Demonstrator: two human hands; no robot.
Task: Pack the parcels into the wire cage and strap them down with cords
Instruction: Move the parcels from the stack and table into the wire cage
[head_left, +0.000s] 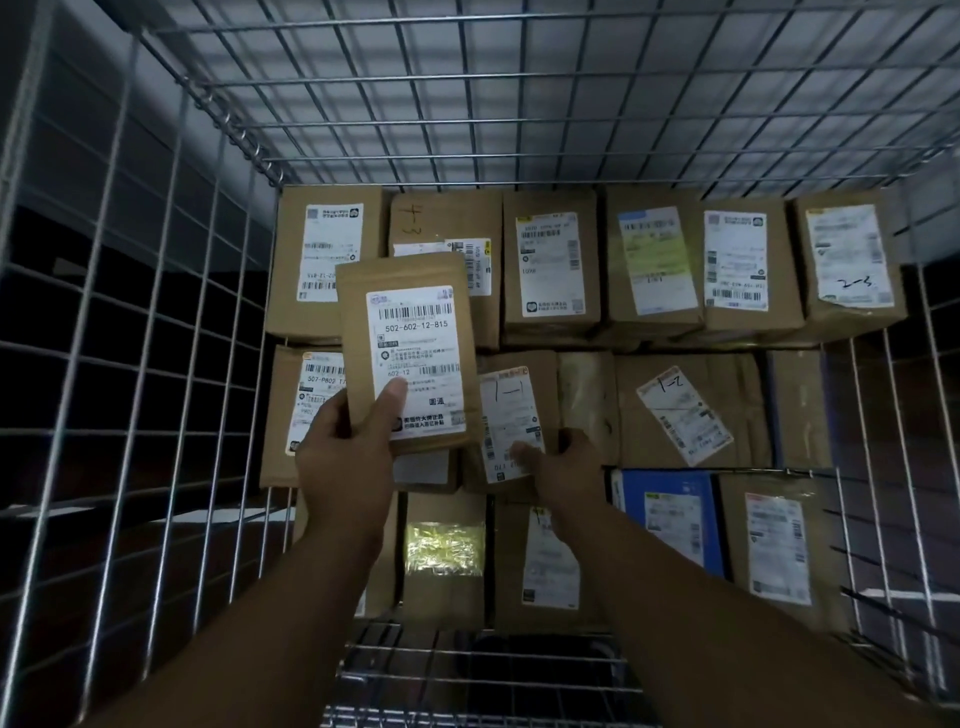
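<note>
Left hand (340, 457): fingers clamped on lower end of parcel 502-602-12-815 (410, 291), held up just left of the 1—1 parcel (509, 405) inside the wire cage (270, 171). Right hand (563, 462) grips the 1—1 parcel's edge. Risk: one-handed hold slips, and the dropped parcel knocks the stacked row askew.

A pale wall (550, 111) rises behind dark floor (52, 561).

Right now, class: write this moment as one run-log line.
stage: packing | left hand: holds parcel 502-602-12-815 | right hand: grips parcel marked 1-1 | wire cage: holds packed parcels
</note>
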